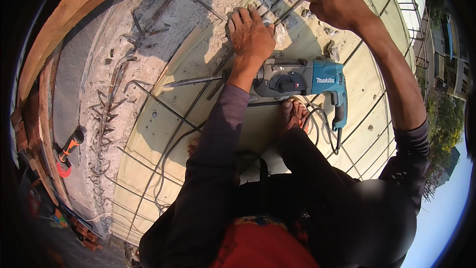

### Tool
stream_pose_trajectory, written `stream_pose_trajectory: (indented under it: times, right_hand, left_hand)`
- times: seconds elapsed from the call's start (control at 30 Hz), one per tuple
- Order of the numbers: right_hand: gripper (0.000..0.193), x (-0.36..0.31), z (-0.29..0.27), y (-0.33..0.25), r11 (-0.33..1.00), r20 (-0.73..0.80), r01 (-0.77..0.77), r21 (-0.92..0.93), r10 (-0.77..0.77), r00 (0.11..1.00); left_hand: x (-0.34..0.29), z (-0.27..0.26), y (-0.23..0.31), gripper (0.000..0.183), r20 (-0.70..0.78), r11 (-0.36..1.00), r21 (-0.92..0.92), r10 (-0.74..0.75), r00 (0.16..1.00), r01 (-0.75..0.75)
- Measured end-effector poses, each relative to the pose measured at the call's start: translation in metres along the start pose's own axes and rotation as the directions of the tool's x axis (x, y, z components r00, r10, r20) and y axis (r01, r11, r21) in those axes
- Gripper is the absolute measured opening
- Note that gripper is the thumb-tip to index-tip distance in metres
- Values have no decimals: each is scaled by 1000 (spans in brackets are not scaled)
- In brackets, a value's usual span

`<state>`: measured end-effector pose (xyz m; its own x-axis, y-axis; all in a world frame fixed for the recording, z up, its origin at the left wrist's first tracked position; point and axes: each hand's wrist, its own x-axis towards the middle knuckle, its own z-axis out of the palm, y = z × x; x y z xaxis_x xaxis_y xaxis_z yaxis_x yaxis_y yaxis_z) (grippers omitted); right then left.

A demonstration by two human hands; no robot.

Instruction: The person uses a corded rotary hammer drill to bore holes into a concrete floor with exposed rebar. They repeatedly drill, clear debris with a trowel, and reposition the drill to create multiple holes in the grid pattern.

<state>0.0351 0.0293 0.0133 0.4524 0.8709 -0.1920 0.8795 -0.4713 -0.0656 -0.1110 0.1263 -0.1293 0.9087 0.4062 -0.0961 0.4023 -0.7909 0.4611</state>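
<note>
Broken concrete (280,34), grey-white lumps and crumbs, lying between 12 and 1 o'clock of the view, among steel bars (163,104). Left hand (251,37), at 12 o'clock: back uppermost, fingers stretched toward 12 over the edge of the rubble, thumb apart; palm hidden, so whether it grips a bar cannot be told. Right hand (337,1), at 1 o'clock: fingers curled, a brownish length pointing from it toward 9; whether this is a finger or a held item cannot be told. Power drill (297,79), teal and dark grey, at 2 o'clock: lying on its side just below the hands, pointed bit (193,82) toward 9, grip toward 6, left forearm crossing its front end. Black cord (339,139), running from the grip and looping nearby. Bare foot (293,114), in a sandal, at 3 o'clock, near the drill. Pale yellow sheet (357,94), spread beneath drill and feet, crossed by bars. Rough concrete strip (114,44), with bent steel ends, from 12 round to 8. Hammer (71,151), red head, orange-and-black handle, between 8 and 9. Curved timber (79,0), at 10. Red shirt (263,245), at 6. Trees (441,129), at 3.
</note>
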Motion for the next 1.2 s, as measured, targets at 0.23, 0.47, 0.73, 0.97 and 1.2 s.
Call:
stream_pose_trajectory:
  times: [0.23, 0.47, 0.73, 0.97, 1.2]
  right_hand:
    - [57, 15, 30, -28, 975, 21, -130, -180, 136, 990]
    - [60, 40, -73, -19, 960, 522, -209, 187, 83, 849]
    - [51, 13, -3, 4, 1000, 133, 3, -17, -1, 991]
    - [52, 32, -4, -14, 989, 373, -144, -27, 144, 917]
    - [49, 27, 8, 37, 976, 5, 87, -202, -88, 996]
  left_hand:
    - [0, -2, 1, 67, -6, 999, -18, 31, 1000, -31]
    - [-2, 0, -6, 70, 5, 1000, -10, 14, 1000, -14]
    - [0, -2, 4, 71, 17, 1000, 12, 19, 1000, -20]
    - [2, -2, 1, 71, 52, 999, 41, 0, 999, -2]
    - [4, 2, 15, 71, 43, 998, 55, 7, 999, -9]
